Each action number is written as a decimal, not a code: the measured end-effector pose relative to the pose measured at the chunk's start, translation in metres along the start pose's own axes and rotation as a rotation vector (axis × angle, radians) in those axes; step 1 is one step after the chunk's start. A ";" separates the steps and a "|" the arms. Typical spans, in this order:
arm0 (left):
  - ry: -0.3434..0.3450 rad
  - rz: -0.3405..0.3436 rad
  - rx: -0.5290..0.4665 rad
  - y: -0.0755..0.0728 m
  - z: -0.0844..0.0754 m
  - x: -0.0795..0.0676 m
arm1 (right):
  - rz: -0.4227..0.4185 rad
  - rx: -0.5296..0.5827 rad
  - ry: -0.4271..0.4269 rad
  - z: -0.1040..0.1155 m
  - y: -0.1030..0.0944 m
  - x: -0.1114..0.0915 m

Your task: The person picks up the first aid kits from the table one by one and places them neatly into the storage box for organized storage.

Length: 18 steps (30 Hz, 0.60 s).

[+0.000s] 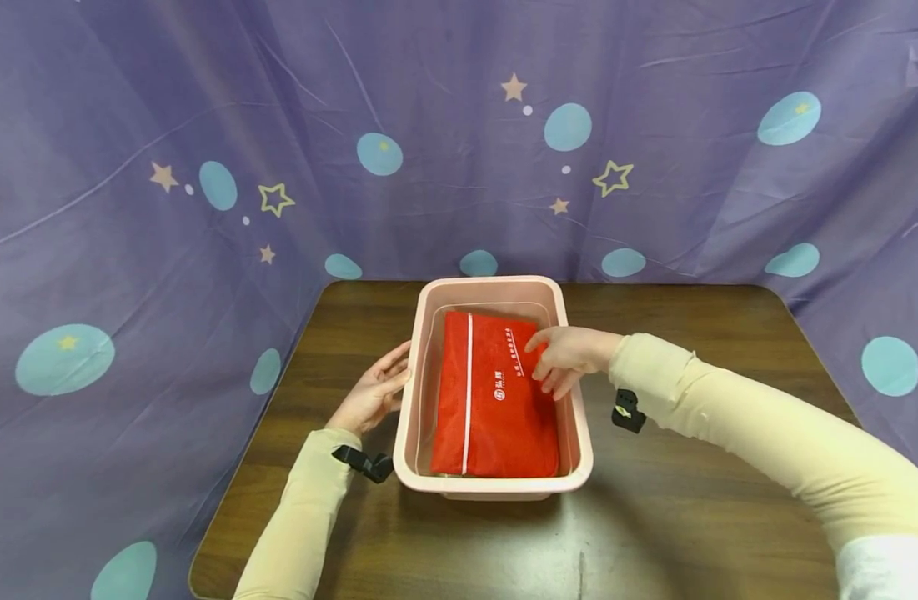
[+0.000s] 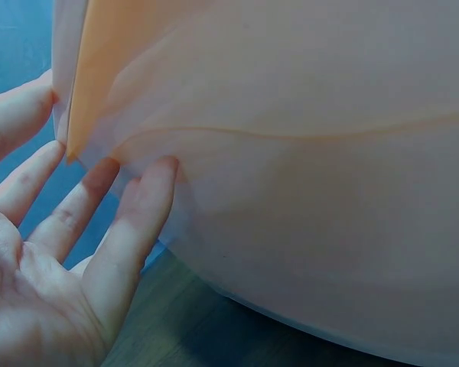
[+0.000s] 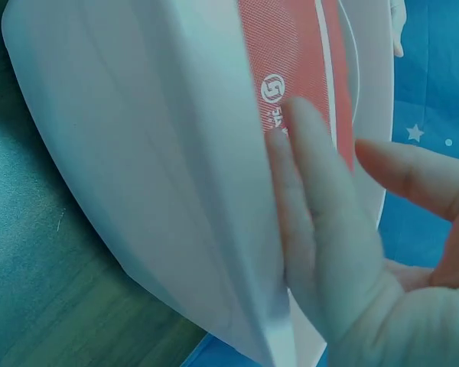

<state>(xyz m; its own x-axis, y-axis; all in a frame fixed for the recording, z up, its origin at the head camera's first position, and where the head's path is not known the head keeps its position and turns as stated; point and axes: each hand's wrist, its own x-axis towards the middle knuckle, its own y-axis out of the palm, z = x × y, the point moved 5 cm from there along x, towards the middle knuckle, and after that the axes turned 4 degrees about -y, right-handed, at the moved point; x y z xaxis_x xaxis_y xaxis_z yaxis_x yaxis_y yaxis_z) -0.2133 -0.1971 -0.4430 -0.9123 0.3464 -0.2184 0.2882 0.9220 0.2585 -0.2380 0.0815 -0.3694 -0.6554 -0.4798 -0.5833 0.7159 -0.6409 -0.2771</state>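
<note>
A pink plastic bin stands on the table, and inside it lies a flat red zip bag with a white zipper strip and white printing. My left hand is at the bin's left side, fingers extended; in the left wrist view its fingertips lie against the outer wall. Over the right rim reaches my right hand, its fingers loosely bent above the bag's right part. The right wrist view has these fingers just inside the rim, with the thumb apart and nothing held.
The brown wooden table extends around the bin on all sides. Behind and to both sides hangs a purple curtain with stars and blue ovals. Black cameras are strapped to both wrists over cream sleeves.
</note>
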 end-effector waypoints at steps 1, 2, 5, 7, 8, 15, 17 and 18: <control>-0.001 -0.001 0.000 0.000 0.000 0.000 | 0.006 -0.009 0.002 0.000 0.000 0.000; -0.003 -0.002 -0.001 0.000 0.000 0.000 | 0.014 -0.016 0.002 -0.001 0.000 0.000; -0.005 -0.006 -0.004 0.000 0.000 0.000 | 0.033 -0.039 -0.006 -0.002 0.000 0.000; -0.008 -0.010 -0.009 0.001 -0.001 0.000 | 0.045 -0.039 -0.020 -0.004 -0.001 0.000; -0.009 -0.013 -0.013 0.001 -0.001 -0.001 | 0.049 -0.030 -0.031 -0.005 -0.002 0.000; -0.013 -0.021 -0.020 0.001 0.000 -0.001 | 0.072 0.142 -0.229 -0.019 -0.009 -0.003; -0.009 -0.017 -0.018 0.000 0.000 -0.001 | 0.076 0.201 -0.297 -0.023 -0.010 -0.004; -0.008 -0.015 -0.019 0.000 0.000 -0.001 | 0.077 0.231 -0.325 -0.026 -0.011 -0.005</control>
<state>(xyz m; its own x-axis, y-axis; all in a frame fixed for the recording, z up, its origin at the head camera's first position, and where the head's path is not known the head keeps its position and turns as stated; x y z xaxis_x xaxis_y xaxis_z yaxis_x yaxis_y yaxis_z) -0.2123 -0.1977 -0.4425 -0.9143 0.3337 -0.2298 0.2686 0.9239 0.2727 -0.2360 0.1064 -0.3834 -0.6704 -0.6725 -0.3137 0.7172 -0.6956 -0.0415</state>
